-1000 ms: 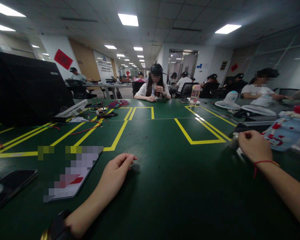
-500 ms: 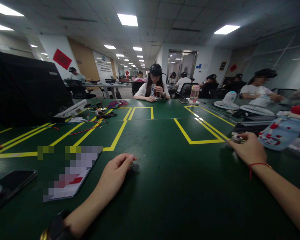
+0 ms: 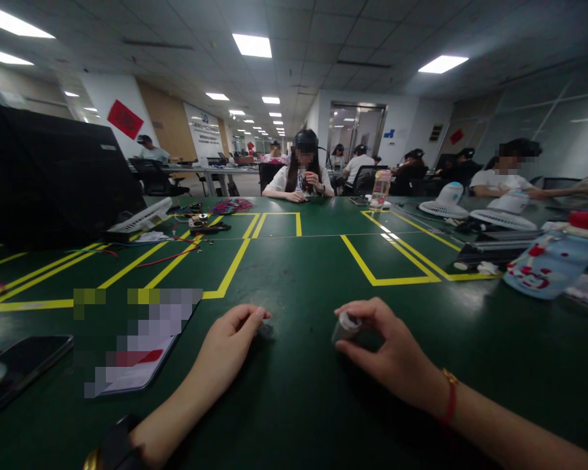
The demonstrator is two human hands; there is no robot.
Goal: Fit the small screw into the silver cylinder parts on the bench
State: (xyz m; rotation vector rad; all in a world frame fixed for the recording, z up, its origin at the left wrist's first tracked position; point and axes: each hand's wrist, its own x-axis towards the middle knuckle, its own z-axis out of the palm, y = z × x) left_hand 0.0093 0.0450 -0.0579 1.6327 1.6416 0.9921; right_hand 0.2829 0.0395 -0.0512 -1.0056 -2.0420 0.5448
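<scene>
My right hand holds a small grey cylinder between thumb and fingers, low over the green table and a little right of the middle. The cylinder has a paler rim at its upper end; what kind of thing it is cannot be made out. To its left, my left hand rests at the table with thumb and fingertips pressed together. A dark, blurry patch lies by those fingertips; whether it is a small object or a shadow does not show.
A sheet-like flat thing and a dark phone lie left of my left arm. Wires and small parts lie at the far left, past yellow tape lines. A blue bottle stands right; a person sits opposite.
My right hand has come from the right edge of the tape lines toward the middle, bringing the grey cylinder along. My left hand has hardly moved.
</scene>
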